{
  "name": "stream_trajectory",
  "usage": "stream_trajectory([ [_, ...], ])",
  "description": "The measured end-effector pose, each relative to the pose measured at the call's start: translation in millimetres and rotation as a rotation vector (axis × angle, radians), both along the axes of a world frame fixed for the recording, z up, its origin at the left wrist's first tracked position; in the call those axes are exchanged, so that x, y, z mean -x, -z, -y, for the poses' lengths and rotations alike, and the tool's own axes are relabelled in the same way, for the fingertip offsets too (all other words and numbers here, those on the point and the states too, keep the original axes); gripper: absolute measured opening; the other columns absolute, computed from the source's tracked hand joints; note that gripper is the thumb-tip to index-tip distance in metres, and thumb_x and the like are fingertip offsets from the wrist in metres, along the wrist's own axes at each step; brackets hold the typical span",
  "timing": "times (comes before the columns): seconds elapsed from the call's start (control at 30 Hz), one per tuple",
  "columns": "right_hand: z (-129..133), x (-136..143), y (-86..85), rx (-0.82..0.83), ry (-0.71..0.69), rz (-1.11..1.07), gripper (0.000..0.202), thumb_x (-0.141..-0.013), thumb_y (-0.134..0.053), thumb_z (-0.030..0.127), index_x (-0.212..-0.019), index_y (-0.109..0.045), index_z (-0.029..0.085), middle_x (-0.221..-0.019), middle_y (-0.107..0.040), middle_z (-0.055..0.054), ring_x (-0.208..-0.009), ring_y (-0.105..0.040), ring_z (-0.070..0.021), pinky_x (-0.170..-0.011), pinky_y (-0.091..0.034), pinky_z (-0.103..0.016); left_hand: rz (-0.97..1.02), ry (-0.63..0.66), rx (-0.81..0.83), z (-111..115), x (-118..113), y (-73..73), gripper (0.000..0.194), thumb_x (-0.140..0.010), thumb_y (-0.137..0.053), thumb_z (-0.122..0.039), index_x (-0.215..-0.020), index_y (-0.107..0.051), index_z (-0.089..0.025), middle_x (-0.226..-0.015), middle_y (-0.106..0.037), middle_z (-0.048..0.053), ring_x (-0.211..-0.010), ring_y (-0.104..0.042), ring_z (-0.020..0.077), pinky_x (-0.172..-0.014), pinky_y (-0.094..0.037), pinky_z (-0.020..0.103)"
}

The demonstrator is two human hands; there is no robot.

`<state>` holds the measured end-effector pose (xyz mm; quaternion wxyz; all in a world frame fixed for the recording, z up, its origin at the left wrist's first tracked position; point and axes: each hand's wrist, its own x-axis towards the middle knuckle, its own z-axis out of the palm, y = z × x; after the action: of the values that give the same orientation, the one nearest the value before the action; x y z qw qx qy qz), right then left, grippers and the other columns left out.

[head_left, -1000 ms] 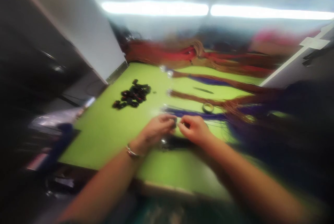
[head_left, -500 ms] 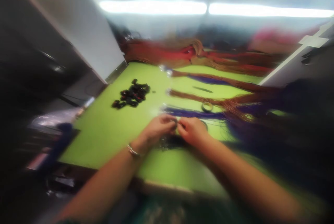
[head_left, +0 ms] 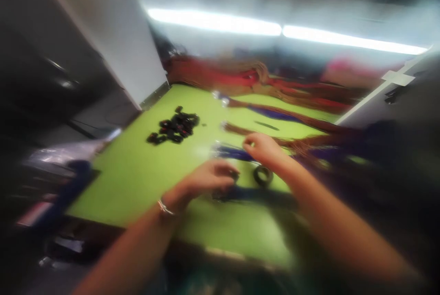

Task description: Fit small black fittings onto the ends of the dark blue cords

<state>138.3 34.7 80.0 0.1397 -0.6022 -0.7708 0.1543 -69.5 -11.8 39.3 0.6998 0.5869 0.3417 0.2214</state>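
Observation:
My left hand (head_left: 209,178) is closed, with a small dark part (head_left: 235,175) between thumb and fingertips; its kind is too blurred to name. Just beneath that hand a dark blue wire bundle (head_left: 261,195) runs to the right. My right hand (head_left: 264,147) is pinched above the right part of another blue wire bundle (head_left: 230,152); whatever its fingers hold, if anything, cannot be made out. Between the hands and the lower bundle stands a dark roll of tape (head_left: 263,175).
On the green table (head_left: 127,180) lies a pile of small black parts (head_left: 177,126) at left. Brown wire bundles (head_left: 244,130) with white ends and a thin dark tool (head_left: 266,125) lie farther back. Red and brown wires (head_left: 213,72) line the rear. A grey panel (head_left: 134,52) borders the left.
My right hand has moved up and right, away from my left hand, uncovering the dark tape roll. My left hand has shifted slightly lower. The camera view has tilted.

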Motion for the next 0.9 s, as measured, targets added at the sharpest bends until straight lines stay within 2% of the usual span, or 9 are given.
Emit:
stream_trajectory([
  [0.1,-18.6,25.5,6.7,0.044,0.004,0.099,0.020,-0.076,-0.050,0.019,-0.079,-0.069,0.020,-0.087,-0.069,-0.005,-0.076,-0.058,-0.0152,-0.065,-0.037,-0.023,0.045,-0.031,0.001,1.2,-5.7,-0.8,0.031,-0.073,-0.068,-0.027,-0.101,-0.064,-0.015,-0.074,-0.065,0.004,-0.062,-0.060,0.0124,-0.063,-0.049,0.027],
  [0.23,-34.3,53.4,21.2,0.092,0.067,0.170,0.020,-0.076,-0.049,0.020,-0.083,-0.068,0.016,-0.091,-0.067,-0.010,-0.072,-0.057,-0.0163,-0.059,-0.036,-0.025,0.119,-0.129,0.085,2.0,-8.8,-2.8,0.031,-0.071,-0.070,-0.027,-0.099,-0.063,-0.015,-0.072,-0.063,0.003,-0.066,-0.062,0.0140,-0.064,-0.048,0.027],
  [0.37,-43.4,54.1,30.6,0.143,0.098,0.149,0.018,-0.075,-0.050,0.019,-0.077,-0.067,0.013,-0.083,-0.067,-0.011,-0.069,-0.056,-0.0155,-0.058,-0.035,-0.024,0.151,-0.149,0.148,3.0,-10.6,-3.2,0.033,-0.070,-0.071,-0.028,-0.099,-0.062,-0.014,-0.075,-0.064,0.005,-0.067,-0.063,0.0149,-0.064,-0.048,0.028],
  [0.47,-43.4,42.3,26.3,0.094,0.090,0.028,0.015,-0.074,-0.051,0.018,-0.074,-0.066,0.014,-0.079,-0.067,-0.008,-0.068,-0.055,-0.0136,-0.060,-0.036,-0.023,0.168,-0.195,0.187,4.4,-13.5,-3.5,0.035,-0.070,-0.072,-0.028,-0.100,-0.062,-0.015,-0.078,-0.065,0.005,-0.067,-0.063,0.0146,-0.065,-0.047,0.028],
  [0.57,-28.9,30.0,11.4,0.028,0.071,-0.157,0.014,-0.072,-0.050,0.016,-0.071,-0.064,0.014,-0.072,-0.066,-0.004,-0.065,-0.053,-0.0116,-0.061,-0.037,-0.022,0.200,-0.284,0.248,5.0,-16.7,-4.1,0.035,-0.069,-0.073,-0.028,-0.099,-0.062,-0.014,-0.079,-0.064,0.006,-0.069,-0.064,0.0148,-0.066,-0.047,0.027],
  [0.7,9.0,17.5,-4.6,0.032,0.056,-0.334,0.012,-0.069,-0.051,0.015,-0.063,-0.061,0.014,-0.060,-0.060,0.000,-0.058,-0.049,-0.0095,-0.057,-0.036,-0.020,0.278,-0.317,0.314,3.2,-19.1,-2.0,0.037,-0.069,-0.073,-0.028,-0.101,-0.063,-0.013,-0.080,-0.066,0.007,-0.070,-0.063,0.0142,-0.066,-0.047,0.026],
  [0.77,28.0,12.7,-3.1,0.035,0.035,-0.361,0.013,-0.070,-0.051,0.016,-0.062,-0.062,0.014,-0.060,-0.060,0.001,-0.058,-0.048,-0.0090,-0.057,-0.035,-0.020,0.307,-0.339,0.360,1.8,-20.0,-0.1,0.038,-0.068,-0.074,-0.024,-0.102,-0.063,-0.013,-0.079,-0.066,0.007,-0.069,-0.063,0.0136,-0.068,-0.048,0.026],
  [0.9,52.8,7.8,12.7,0.069,0.029,-0.351,0.017,-0.072,-0.051,0.022,-0.065,-0.065,0.016,-0.058,-0.060,0.001,-0.056,-0.047,-0.0088,-0.057,-0.033,-0.021,0.319,-0.373,0.425,0.2,-21.6,1.0,0.035,-0.066,-0.074,-0.015,-0.099,-0.064,-0.011,-0.082,-0.068,0.008,-0.071,-0.063,0.0141,-0.071,-0.050,0.028],
])
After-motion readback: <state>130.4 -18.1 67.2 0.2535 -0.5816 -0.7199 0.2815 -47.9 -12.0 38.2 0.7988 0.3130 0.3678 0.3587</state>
